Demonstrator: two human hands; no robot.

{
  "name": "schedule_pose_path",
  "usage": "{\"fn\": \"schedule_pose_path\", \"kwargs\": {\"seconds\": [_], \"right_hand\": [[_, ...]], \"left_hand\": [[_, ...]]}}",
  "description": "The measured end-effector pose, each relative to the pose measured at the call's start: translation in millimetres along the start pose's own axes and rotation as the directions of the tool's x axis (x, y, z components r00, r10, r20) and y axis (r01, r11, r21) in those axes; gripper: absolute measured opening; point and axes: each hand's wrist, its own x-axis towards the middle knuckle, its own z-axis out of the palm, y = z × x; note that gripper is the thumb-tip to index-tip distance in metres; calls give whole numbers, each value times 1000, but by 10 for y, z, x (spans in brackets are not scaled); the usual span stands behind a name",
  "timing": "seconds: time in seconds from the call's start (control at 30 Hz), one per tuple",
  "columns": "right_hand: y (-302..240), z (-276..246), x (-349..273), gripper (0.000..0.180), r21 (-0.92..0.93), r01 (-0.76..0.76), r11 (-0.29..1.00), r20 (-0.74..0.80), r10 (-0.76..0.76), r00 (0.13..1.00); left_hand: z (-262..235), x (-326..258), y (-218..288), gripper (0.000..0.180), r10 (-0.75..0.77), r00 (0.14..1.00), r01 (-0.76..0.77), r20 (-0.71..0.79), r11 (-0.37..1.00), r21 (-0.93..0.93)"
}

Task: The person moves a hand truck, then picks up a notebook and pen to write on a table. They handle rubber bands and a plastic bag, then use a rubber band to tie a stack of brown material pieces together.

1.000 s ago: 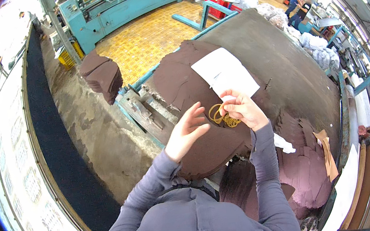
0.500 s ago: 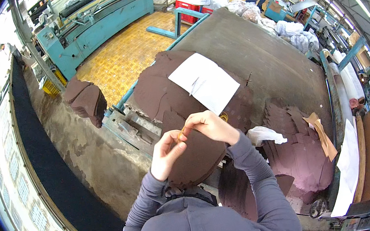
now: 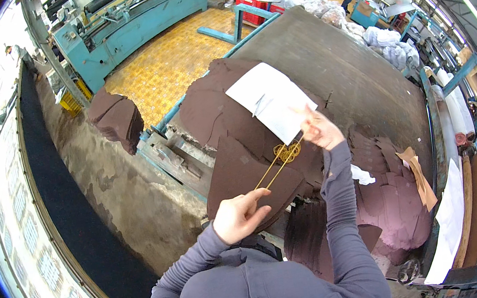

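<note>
A yellow rubber band (image 3: pixel 278 173) is stretched in two strands between my hands. My left hand (image 3: pixel 238 217) holds the near end around its bent fingers, over a stack of dark brown cut sheets (image 3: pixel 238 170). Farther off and to the right, my right hand (image 3: pixel 322 131) grips the other end; it is slightly blurred. Beneath the strands, a bundle of yellow rubber bands (image 3: pixel 289 153) lies on the brown sheets. White paper sheets (image 3: pixel 267 95) rest on the pile just beyond, partly behind my right hand.
More brown pieces (image 3: pixel 391 202) lie fanned at the right, with a white plastic bag (image 3: pixel 363 176) and tan paper (image 3: pixel 416 178) by them. The dark worktable (image 3: pixel 354 69) stretches away. Another brown stack (image 3: pixel 116 121) stands at the left. Two people are at the far right.
My hands were together at the middle. Now they are apart, the right one moved away and to the right, the left one slightly nearer, with the rubber band stretched long between them.
</note>
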Motion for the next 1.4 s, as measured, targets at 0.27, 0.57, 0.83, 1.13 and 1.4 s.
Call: {"fn": "schedule_pose_path", "kwargs": {"seconds": [0.27, 0.57, 0.83, 1.13, 1.4], "right_hand": [[161, 752, 85, 100, -264, 205, 942, -76, -233, 970], [140, 1236, -71, 104, -559, 268, 784, -202, -443, 874], [909, 435, 818, 102, -197, -326, 924, -312, 256, 915], [1177, 807, 1334, 52, -76, -576, 814, -169, 559, 812], [1031, 754, 1089, 74, -154, -586, 795, -353, 510, 784]], "left_hand": [[-62, 90, -789, 46, 46, 835, 158, -549, 935, 319], [-652, -395, -1128, 119, -187, 861, 411, -474, 804, 430], [-288, -442, -1758, 139, -287, 924, 347, 253, 907, -240], [-57, -206, -1752, 129, -358, 887, 435, 293, 429, -792], [-7, -202, -1534, 124, -423, 889, 384, 175, 481, -789]]}}
